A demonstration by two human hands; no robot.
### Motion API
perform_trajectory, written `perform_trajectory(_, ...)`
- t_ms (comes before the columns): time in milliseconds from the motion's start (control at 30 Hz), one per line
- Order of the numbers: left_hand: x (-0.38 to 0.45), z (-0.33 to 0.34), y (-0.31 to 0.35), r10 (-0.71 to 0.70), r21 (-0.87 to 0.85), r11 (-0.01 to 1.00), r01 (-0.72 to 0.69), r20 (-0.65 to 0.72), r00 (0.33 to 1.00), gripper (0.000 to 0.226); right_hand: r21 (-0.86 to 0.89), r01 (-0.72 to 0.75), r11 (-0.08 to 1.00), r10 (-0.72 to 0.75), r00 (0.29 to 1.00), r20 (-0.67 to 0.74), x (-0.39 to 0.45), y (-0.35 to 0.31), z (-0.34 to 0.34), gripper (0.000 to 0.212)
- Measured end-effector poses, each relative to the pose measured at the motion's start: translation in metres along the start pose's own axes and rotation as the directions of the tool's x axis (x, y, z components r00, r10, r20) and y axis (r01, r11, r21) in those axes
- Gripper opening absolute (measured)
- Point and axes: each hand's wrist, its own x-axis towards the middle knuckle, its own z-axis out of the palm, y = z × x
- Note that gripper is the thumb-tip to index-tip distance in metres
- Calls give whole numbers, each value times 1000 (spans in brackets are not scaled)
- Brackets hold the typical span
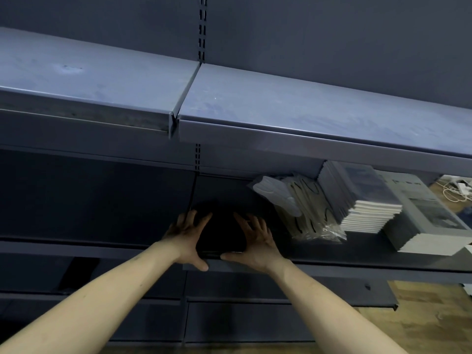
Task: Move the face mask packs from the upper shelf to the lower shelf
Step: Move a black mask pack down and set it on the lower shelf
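Observation:
A stack of dark face mask packs (221, 232) lies on the lower shelf (357, 263), near its front edge, hard to make out in the shadow. My left hand (187, 236) lies against the stack's left side with fingers spread and straight, thumb at the shelf's front lip. My right hand (255, 241) mirrors it on the right side, fingers spread over the stack's edge. To the right on the same shelf sit clear packs of pale face masks (306, 210). The upper shelf (281, 108) shows only bare grey metal.
Stacks of grey booklets (362, 200) and a larger stack (429, 221) fill the lower shelf's right part. A slotted upright (201, 29) divides the shelf bays. More dark shelves (242, 320) lie below. Wooden floor (421, 328) and white cables (457, 189) show at right.

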Motion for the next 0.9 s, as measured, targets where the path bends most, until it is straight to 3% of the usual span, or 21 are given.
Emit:
perform_trajectory(133,-3,13,4,-14,22,1000,14,6,1000,141,61,-46,997,55,987,-154,-12,0,15,121)
perform_trajectory(367,-4,7,1,24,6,1000,-24,-25,999,137,128,-46,991,72,975,-211,-17,3,21,120)
perform_trajectory(600,-5,7,12,56,80,996,-49,-81,995,132,-7,-26,1000,25,993,-114,-16,-7,18,128)
perform_trajectory(767,-9,10,12,76,168,983,-68,-40,996,128,-151,29,988,-16,996,83,-13,3,12,144)
perform_trajectory(900,-11,12,16,90,199,977,-72,-84,992,126,-216,40,976,-25,997,72,-17,-8,9,134)
